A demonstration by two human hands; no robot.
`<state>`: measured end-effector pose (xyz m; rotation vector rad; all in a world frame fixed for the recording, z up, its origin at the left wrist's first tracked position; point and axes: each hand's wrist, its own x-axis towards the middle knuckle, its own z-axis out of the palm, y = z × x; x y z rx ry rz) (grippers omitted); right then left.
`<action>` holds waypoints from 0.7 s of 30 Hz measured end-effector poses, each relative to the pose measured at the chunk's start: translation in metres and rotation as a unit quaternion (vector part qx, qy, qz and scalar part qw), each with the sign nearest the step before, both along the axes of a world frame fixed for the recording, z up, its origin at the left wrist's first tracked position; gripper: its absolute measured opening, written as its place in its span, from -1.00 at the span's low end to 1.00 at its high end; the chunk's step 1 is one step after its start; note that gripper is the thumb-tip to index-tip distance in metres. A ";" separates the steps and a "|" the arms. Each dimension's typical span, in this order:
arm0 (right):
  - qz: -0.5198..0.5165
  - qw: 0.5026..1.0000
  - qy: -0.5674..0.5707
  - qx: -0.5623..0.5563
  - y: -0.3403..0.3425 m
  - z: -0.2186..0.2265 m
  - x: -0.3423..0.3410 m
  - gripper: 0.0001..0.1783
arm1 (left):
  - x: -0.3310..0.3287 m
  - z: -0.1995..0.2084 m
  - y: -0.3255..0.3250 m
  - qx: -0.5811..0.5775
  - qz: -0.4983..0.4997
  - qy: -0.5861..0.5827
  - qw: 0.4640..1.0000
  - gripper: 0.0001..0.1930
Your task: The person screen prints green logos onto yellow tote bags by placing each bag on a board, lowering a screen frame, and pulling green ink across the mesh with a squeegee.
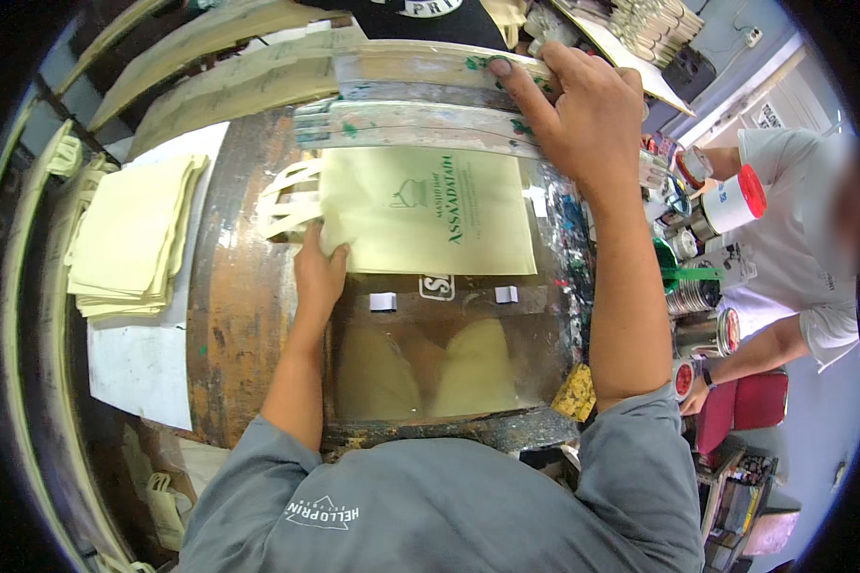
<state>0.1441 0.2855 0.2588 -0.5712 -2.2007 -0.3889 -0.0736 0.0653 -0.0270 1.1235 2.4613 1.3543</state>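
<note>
A pale yellow-green tote bag (420,212) with green print lies on the dark worktable, its strap handles (291,196) toward the left. My left hand (317,267) is closed on the bag's left edge by the handles, thumb over the top. Beyond the bag, a screen-printing frame (416,65) with green ink smears is tilted up. My right hand (588,110) grips its right end, thumb along the near side. The frame's lower bar (420,124) crosses just past the bag's far edge. Two small white tabs (383,302) sit on the table in front of the bag.
A stack of similar bags (134,234) lies on a white board at the left. Racks (162,105) with more bags stand behind. Ink cans (702,286) and a yellow sponge (573,392) line the right side. A co-worker in a white shirt (784,210) reaches in there.
</note>
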 end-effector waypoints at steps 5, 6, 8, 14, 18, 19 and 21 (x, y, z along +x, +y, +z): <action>-0.001 1.000 -0.030 -0.008 0.014 0.018 -0.011 -0.25 | -0.128 0.083 0.006 0.051 -0.055 0.053 0.996 -0.48; -0.010 0.999 -0.037 -0.021 0.016 0.018 -0.005 -0.28 | -0.143 0.114 0.004 0.036 -0.043 0.003 0.998 -0.49; -0.032 0.999 -0.031 -0.029 0.007 0.010 0.000 -0.39 | -0.182 0.154 -0.016 0.047 -0.033 -0.060 0.997 -0.51; -0.064 0.997 -0.048 0.001 0.023 0.001 0.009 -0.37 | -0.349 0.183 -0.122 0.068 0.062 -0.100 0.991 -0.39; -0.084 0.994 -0.062 -0.045 0.032 -0.001 0.006 -0.41 | -0.389 0.133 -0.215 0.030 0.283 0.197 0.938 -0.31; -0.067 0.995 -0.061 -0.035 0.031 -0.006 0.009 -0.43 | -0.383 0.121 -0.240 0.007 0.334 0.279 0.900 -0.30; -0.044 0.997 -0.055 -0.012 0.029 -0.015 0.012 -0.46 | -0.348 0.110 -0.299 -0.108 0.168 0.263 0.944 -0.32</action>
